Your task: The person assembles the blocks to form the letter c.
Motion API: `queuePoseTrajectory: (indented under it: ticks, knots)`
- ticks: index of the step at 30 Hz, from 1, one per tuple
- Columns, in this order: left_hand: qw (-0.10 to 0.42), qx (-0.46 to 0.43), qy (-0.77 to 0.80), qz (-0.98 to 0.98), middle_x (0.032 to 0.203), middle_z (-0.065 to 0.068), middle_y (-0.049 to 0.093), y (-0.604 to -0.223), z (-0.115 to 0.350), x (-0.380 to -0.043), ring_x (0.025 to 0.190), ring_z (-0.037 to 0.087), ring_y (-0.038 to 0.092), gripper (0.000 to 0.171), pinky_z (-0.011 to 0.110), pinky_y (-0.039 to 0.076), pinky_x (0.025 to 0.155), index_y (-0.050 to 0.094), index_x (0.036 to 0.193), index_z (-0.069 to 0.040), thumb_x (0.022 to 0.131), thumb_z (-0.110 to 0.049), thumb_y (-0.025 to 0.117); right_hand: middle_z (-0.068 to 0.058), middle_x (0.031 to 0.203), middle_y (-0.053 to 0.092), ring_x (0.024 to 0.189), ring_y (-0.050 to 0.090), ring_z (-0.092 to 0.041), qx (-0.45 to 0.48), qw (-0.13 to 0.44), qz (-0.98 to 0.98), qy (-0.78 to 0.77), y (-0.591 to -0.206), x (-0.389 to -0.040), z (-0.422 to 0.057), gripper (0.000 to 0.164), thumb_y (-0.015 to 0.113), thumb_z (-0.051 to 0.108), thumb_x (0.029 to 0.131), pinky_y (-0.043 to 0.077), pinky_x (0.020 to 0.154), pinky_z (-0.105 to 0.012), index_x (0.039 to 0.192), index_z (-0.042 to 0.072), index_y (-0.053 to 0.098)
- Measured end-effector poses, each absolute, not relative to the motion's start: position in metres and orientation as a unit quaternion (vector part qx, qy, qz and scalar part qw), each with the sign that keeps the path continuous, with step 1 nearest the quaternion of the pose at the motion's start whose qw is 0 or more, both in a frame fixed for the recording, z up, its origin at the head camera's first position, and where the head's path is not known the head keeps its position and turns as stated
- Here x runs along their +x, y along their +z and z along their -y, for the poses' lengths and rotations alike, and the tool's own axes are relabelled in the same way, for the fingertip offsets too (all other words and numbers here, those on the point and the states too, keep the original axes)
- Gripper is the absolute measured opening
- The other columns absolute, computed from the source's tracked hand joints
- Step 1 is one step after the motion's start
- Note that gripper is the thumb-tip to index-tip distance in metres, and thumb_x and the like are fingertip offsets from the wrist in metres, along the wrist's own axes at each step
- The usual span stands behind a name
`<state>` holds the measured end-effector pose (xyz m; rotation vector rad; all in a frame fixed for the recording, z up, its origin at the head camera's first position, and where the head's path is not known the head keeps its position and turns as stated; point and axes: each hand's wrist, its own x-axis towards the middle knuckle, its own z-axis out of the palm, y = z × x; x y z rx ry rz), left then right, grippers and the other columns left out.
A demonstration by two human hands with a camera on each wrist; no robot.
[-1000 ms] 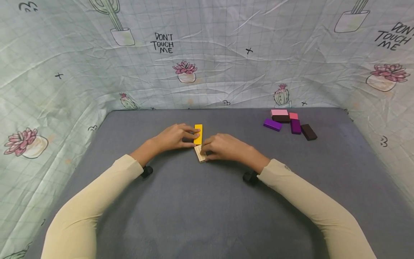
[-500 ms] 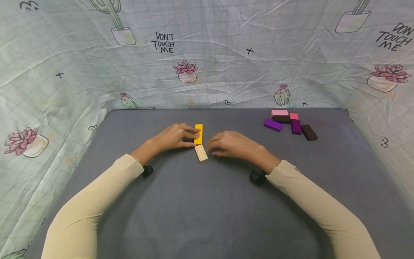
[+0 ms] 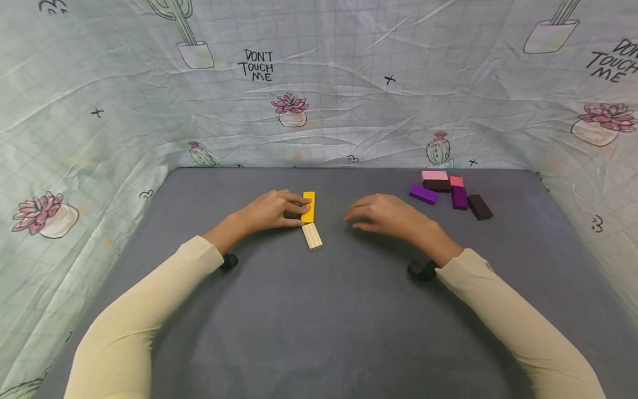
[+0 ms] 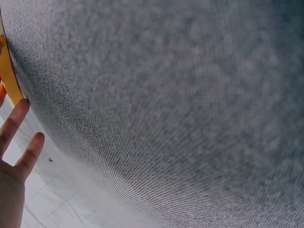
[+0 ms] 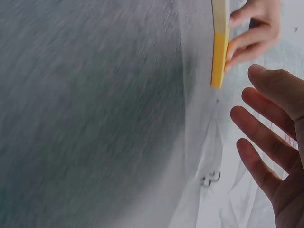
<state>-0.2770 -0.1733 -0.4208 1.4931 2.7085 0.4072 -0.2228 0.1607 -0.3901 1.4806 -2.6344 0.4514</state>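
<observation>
In the head view a yellow block [image 3: 309, 207] lies flat in the middle of the table. A plain wooden block [image 3: 312, 236] lies at an angle against its near end. My left hand [image 3: 273, 210] rests fingertips on the yellow block, with the thumb by the corner where the two blocks meet. My right hand [image 3: 386, 215] is over the table to the right of them, fingers relaxed and holding nothing. In the right wrist view its fingers [image 5: 259, 135] are spread. The left wrist view shows only part of the yellow block [image 4: 8, 71] beside the fingers.
Toward the back right lies a loose group of blocks: pink [image 3: 435, 175], coral [image 3: 456, 182], two purple [image 3: 423, 194] and two dark brown [image 3: 480, 206]. A patterned cloth [image 3: 339, 111] rises behind the grey table [image 3: 309, 321] and along both sides.
My right hand has let go of the wooden block and drawn away to the right. The left hand stays on the yellow block, and both blocks lie in the same place.
</observation>
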Motion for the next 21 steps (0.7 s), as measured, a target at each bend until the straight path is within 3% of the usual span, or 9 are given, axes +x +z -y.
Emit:
queuePoseTrajectory:
  ticks: [21]
  knots:
    - [0.006, 0.480, 0.130, -0.868, 0.137, 0.004, 0.065, -0.420, 0.173, -0.276, 0.116, 0.026, 0.062, 0.045, 0.045, 0.050, 0.095, 0.069, 0.131, -0.012, 0.092, -0.033, 0.077, -0.009, 0.117, 0.074, 0.111, 0.068, -0.028, 0.412, 0.058, 0.901, 0.122, -0.384, -0.224, -0.234, 0.030, 0.081, 0.009, 0.087, 0.055, 0.091, -0.048, 0.116, 0.007, 0.077]
